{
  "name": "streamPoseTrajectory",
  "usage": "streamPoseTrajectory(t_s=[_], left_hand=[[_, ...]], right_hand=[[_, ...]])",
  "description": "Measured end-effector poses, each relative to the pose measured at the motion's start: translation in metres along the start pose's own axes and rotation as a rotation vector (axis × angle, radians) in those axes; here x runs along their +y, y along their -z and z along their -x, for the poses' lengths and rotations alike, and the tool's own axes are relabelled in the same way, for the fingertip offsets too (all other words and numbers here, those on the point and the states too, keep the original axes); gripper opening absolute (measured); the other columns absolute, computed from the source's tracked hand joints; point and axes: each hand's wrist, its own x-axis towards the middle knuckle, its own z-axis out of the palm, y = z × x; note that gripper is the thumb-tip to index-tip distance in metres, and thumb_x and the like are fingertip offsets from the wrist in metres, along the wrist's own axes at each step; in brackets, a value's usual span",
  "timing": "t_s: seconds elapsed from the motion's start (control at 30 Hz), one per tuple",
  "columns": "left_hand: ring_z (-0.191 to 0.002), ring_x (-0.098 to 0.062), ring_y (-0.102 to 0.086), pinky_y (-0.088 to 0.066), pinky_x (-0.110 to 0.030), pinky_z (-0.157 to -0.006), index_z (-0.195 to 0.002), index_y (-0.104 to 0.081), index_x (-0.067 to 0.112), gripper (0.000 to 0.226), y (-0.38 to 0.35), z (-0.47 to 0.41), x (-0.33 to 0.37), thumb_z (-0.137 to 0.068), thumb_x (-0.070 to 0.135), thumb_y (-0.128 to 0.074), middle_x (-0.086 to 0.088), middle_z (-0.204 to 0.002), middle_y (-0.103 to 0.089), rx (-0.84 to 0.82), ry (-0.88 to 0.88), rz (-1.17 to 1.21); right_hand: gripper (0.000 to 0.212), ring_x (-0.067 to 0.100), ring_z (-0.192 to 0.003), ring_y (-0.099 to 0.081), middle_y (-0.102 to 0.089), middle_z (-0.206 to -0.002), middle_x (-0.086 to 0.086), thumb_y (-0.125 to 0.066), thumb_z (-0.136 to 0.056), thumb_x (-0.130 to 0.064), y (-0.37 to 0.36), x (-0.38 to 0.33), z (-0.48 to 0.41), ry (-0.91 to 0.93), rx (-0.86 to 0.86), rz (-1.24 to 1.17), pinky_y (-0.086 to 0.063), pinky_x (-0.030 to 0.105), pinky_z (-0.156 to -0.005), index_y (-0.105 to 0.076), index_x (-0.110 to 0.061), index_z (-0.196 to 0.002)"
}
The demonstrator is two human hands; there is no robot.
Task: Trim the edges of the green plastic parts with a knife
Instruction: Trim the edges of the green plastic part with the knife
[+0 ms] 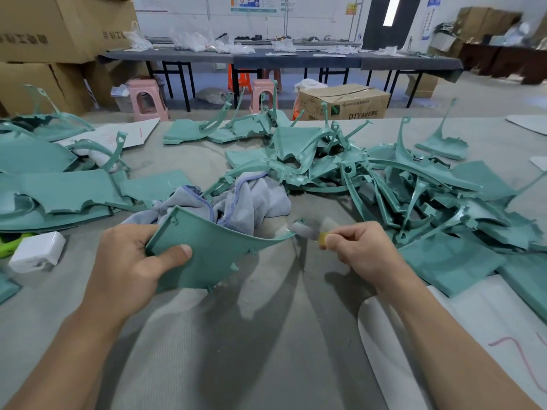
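Two bare forearms reach in from the near edge over a grey cloth-covered table [236, 335]. At the end of the left forearm, the left hand [130, 261] grips a flat green plastic part [207, 250], thumb pressed on its near face and fingers curled behind its left edge; the part tilts up off the table, its curved upper rim running rightward to a thin tip. Just beside that tip, the right hand [358, 247] pinches a small knife [310, 232] between thumb and curled fingers; a yellow bit shows at the fingertips, and the blade end is blurred, so whether it touches the rim cannot be told. Beyond both hands lies a crumpled pale grey towel [245, 199]. Past the right hand and off to its outer side sprawls a tangled pile of green parts [414, 187], some standing on edge. Outward from the left hand, more green parts [59, 193] lie stacked flat, and nearer that hand's wrist side sits a white box [37, 251] with a bright green object [11, 244] just beside it. White sheets [444, 335] lie under the right forearm.
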Motion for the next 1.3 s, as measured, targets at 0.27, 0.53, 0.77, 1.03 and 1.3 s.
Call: streamPoseTrajectory(t_s=[0.27, 0.53, 0.77, 1.03, 1.3], left_hand=[[-0.043, -0.013, -0.035, -0.029, -0.036, -0.04, -0.055, -0.062, 0.012, 0.039, 0.0, 0.002, 0.002, -0.064, 0.049, -0.07, -0.006, -0.046, -0.046, -0.027, -0.058, -0.034], [-0.046, -0.028, -0.046, -0.035, -0.036, -0.04, -0.069, -0.07, 0.022, 0.029, 0.002, 0.002, 0.005, -0.066, 0.051, -0.069, -0.004, -0.049, -0.056, -0.044, -0.077, -0.056], [-0.049, -0.038, -0.047, -0.042, -0.04, -0.042, -0.059, -0.067, 0.008, 0.04, 0.001, 0.001, -0.002, -0.063, 0.048, -0.07, -0.02, -0.054, -0.054, -0.028, -0.04, -0.027], [-0.061, -0.033, -0.072, -0.06, -0.037, -0.054, -0.083, -0.08, 0.005, 0.033, 0.004, -0.005, -0.011, -0.054, 0.02, -0.073, -0.017, -0.077, -0.076, -0.08, 0.31, 0.601], [-0.06, -0.038, -0.072, -0.061, -0.046, -0.058, -0.082, -0.078, 0.0, 0.038, 0.011, -0.005, -0.018, -0.051, 0.02, -0.073, -0.024, -0.076, -0.074, -0.096, 0.356, 0.642]], right_hand=[[0.025, 0.007, -0.038, -0.034, -0.052, -0.043, -0.009, -0.073, -0.092, -0.027, 0.002, -0.002, 0.002, -0.003, 0.075, 0.066, -0.031, 0.028, -0.048, -0.079, -0.027, -0.068], [0.024, 0.007, -0.04, -0.036, -0.057, -0.046, -0.005, -0.07, -0.094, -0.03, 0.003, -0.003, 0.002, -0.06, 0.137, 0.171, -0.034, 0.028, -0.048, -0.08, -0.019, -0.075], [0.029, 0.015, -0.046, -0.043, -0.056, -0.048, 0.001, -0.066, -0.095, -0.032, 0.002, -0.003, 0.003, -0.057, 0.203, 0.246, -0.034, 0.031, -0.051, -0.078, -0.012, -0.077], [0.036, 0.03, -0.071, -0.063, -0.07, -0.072, 0.006, -0.051, -0.099, -0.042, -0.003, -0.015, 0.017, -0.17, 0.217, 0.573, -0.055, 0.039, -0.069, -0.074, -0.018, -0.084], [0.038, -0.005, -0.095, -0.069, -0.076, -0.102, -0.021, -0.075, -0.085, -0.005, 0.002, -0.045, 0.039, 0.393, -0.017, -0.077, -0.052, 0.017, -0.086, -0.08, -0.039, -0.102]])
